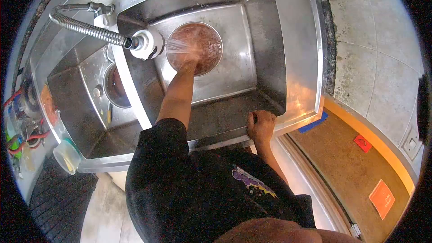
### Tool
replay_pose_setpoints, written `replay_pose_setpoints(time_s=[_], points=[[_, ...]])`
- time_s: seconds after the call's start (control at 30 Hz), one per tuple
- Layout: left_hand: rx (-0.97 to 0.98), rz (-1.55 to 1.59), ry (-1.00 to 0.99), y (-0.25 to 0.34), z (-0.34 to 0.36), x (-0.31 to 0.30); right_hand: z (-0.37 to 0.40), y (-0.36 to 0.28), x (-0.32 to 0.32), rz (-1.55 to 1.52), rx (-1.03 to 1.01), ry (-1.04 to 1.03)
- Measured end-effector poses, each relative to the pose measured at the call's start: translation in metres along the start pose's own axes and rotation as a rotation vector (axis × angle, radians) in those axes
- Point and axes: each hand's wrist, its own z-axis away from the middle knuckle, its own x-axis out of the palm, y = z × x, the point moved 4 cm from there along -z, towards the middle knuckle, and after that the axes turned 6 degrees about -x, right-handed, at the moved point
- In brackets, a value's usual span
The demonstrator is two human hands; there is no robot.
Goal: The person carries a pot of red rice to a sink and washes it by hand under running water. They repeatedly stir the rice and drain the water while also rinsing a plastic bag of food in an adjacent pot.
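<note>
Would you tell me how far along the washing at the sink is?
Done: the bowl sits in the sink, full of reddish water. In hand: the tap sprays into it while the left hand reaches inside; the right hand grips the sink's edge. Left: the water looks murky, and another pot waits.

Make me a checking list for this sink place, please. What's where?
Surface: steel sink with two basins, wet.
Job's things: round bowl of reddish-brown stuff in the right basin; sprayer shooting water into it.
Clutter: pot in the left basin; plastic tub at the sink's left front corner; small things on the left counter, too blurred to name.
Hands: left hand in the bowl under the spray; right hand gripping the sink's front edge.
Cables: bendy metal hose leading to the sprayer.
Surroundings: pale tiles on the right; brown board with orange labels and blue tape.
</note>
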Motion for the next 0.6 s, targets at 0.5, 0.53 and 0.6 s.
replay_pose_setpoints(time_s=[0.5, 0.53, 0.6], points=[[-0.318, -0.182, -0.322, 0.012, 0.0, -0.037, 0.0, -0.004, -0.008, -0.061, -0.021, 0.04], [-0.427, -0.021, -0.209, 0.008, 0.002, -0.041, 0.0, -0.003, -0.007, -0.062, -0.023, 0.045], [-0.445, 0.011, -0.192, -0.008, -0.004, -0.031, 0.001, -0.002, -0.006, -0.034, -0.03, 0.068]])
